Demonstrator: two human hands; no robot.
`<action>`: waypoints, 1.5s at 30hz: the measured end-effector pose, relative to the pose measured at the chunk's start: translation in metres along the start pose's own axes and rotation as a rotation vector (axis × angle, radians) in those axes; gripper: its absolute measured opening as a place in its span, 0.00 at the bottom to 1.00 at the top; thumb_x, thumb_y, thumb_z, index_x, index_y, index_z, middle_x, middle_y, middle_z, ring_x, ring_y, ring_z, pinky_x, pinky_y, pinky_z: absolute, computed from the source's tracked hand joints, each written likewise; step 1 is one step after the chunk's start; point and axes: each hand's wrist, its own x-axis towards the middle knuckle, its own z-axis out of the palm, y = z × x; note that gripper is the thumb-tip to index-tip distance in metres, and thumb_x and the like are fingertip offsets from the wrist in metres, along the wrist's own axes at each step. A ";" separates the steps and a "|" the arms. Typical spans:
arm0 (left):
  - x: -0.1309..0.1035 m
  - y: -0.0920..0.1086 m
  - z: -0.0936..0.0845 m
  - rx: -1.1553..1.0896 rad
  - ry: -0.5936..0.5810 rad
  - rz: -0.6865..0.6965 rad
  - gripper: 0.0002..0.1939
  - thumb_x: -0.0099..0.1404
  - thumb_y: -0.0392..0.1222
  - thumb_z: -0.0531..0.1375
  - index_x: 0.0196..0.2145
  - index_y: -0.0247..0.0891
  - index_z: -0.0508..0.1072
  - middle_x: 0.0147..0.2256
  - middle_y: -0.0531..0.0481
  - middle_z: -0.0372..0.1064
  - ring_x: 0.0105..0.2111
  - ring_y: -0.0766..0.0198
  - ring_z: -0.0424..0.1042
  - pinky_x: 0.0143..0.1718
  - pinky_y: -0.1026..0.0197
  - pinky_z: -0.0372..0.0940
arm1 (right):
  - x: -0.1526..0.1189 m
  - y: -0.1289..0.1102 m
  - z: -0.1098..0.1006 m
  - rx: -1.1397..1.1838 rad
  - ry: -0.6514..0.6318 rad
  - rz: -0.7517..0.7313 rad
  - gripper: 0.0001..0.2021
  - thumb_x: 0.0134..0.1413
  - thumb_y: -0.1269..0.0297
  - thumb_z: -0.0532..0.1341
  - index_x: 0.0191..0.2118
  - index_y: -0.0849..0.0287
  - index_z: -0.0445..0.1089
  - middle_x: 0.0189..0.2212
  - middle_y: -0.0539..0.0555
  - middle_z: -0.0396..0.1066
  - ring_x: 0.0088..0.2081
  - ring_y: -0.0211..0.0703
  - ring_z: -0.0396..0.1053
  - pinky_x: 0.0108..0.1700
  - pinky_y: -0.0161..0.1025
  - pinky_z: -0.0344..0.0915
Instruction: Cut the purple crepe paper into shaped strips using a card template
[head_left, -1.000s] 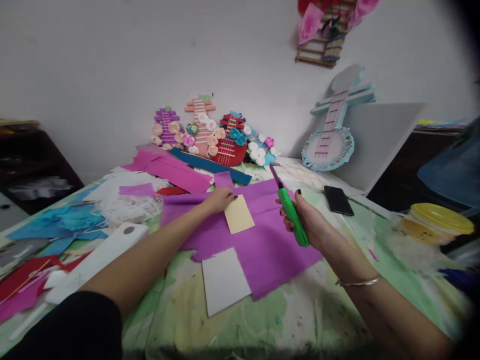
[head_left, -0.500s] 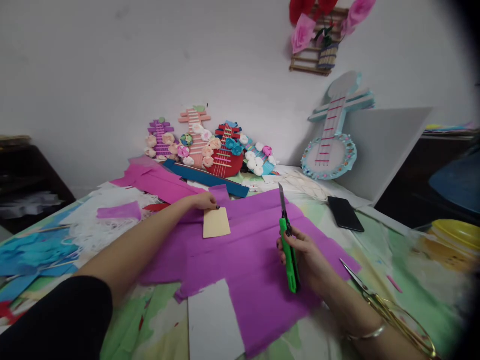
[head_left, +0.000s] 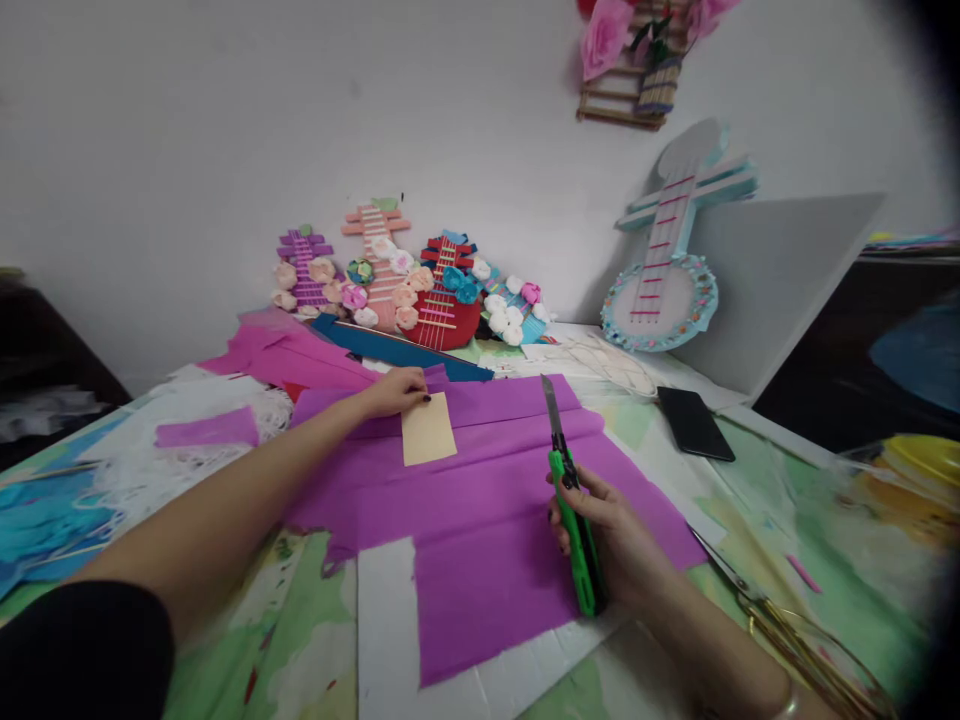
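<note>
Purple crepe paper (head_left: 480,520) is lying spread and creased across the middle of the table (head_left: 315,640), with a white board (head_left: 384,610) peeking out beneath its near edge. Up at the far part of the paper, the left hand (head_left: 400,391) is pinching the top edge of a cream card (head_left: 429,432), grip closed, the card's face lying over the purple. Over to the right, the other hand (head_left: 611,525) is wrapping its grip around a green utility knife (head_left: 577,550), blade out and pointing away, apparently hovering above the paper and well apart from the card.

So, progress: paper is lying out, card is resting on it, blade is standing ready. No cut line is showing around the card, so any cutting there is looking undone. Gold-handled scissors (head_left: 757,600) are lying unused beside the right forearm.

Now the murky bits: fingers under the card's edge are staying out of sight, the left forearm is covering some of the paper's left side, the scissors' handles are blurring, and a yellow-lidded tub (head_left: 926,468) is smearing at the right. Overhead, the wall hanging (head_left: 622,100) is getting cut off.
</note>
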 end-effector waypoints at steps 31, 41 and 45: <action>0.024 -0.003 -0.020 0.085 0.211 -0.591 0.16 0.68 0.45 0.58 0.51 0.35 0.68 0.50 0.44 0.66 0.45 0.55 0.70 0.44 0.50 0.68 | -0.006 0.000 0.006 0.070 -0.066 0.039 0.19 0.40 0.66 0.62 0.43 0.62 0.68 0.21 0.52 0.69 0.18 0.35 0.61 0.22 0.32 0.57; 0.022 -0.005 -0.026 0.095 0.269 -0.606 0.16 0.68 0.45 0.58 0.51 0.36 0.68 0.50 0.44 0.66 0.45 0.56 0.70 0.44 0.50 0.68 | 0.000 0.008 0.001 0.026 -0.047 0.052 0.17 0.41 0.65 0.61 0.41 0.62 0.68 0.20 0.50 0.68 0.18 0.34 0.61 0.20 0.31 0.56; 0.038 -0.011 -0.041 0.100 0.274 -0.579 0.16 0.68 0.45 0.58 0.51 0.35 0.68 0.50 0.44 0.66 0.45 0.56 0.70 0.44 0.50 0.68 | 0.000 0.009 0.001 0.016 -0.053 0.068 0.17 0.40 0.64 0.62 0.40 0.62 0.69 0.20 0.50 0.68 0.17 0.33 0.61 0.20 0.31 0.56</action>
